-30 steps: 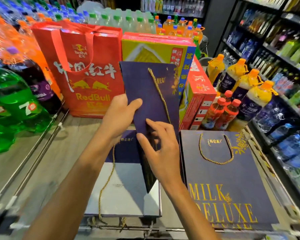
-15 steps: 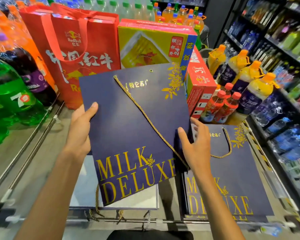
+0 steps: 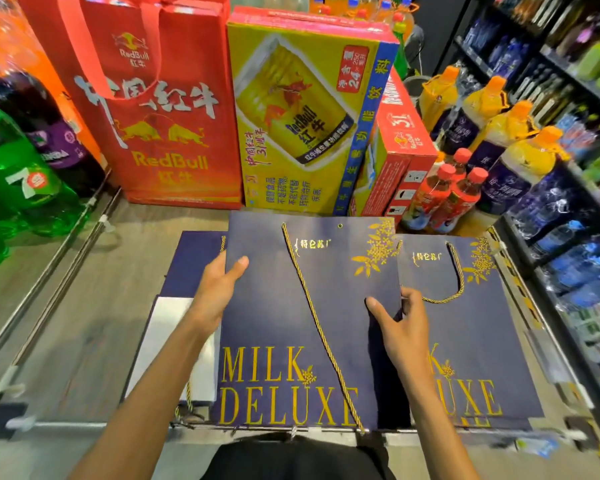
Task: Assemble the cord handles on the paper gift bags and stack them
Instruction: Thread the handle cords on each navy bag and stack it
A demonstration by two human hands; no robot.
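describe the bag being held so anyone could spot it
Find the yellow Red Bull carton at the back. In front, the left hand and right hand hold a navy Milk Deluxe bag. Unlike the right neighbour's looped handle, its gold cord trails diagonally.

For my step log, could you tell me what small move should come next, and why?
Probably the right hand should let go and take the loose gold cord: it enters only one hole of the held bag, and the other hole is bare.
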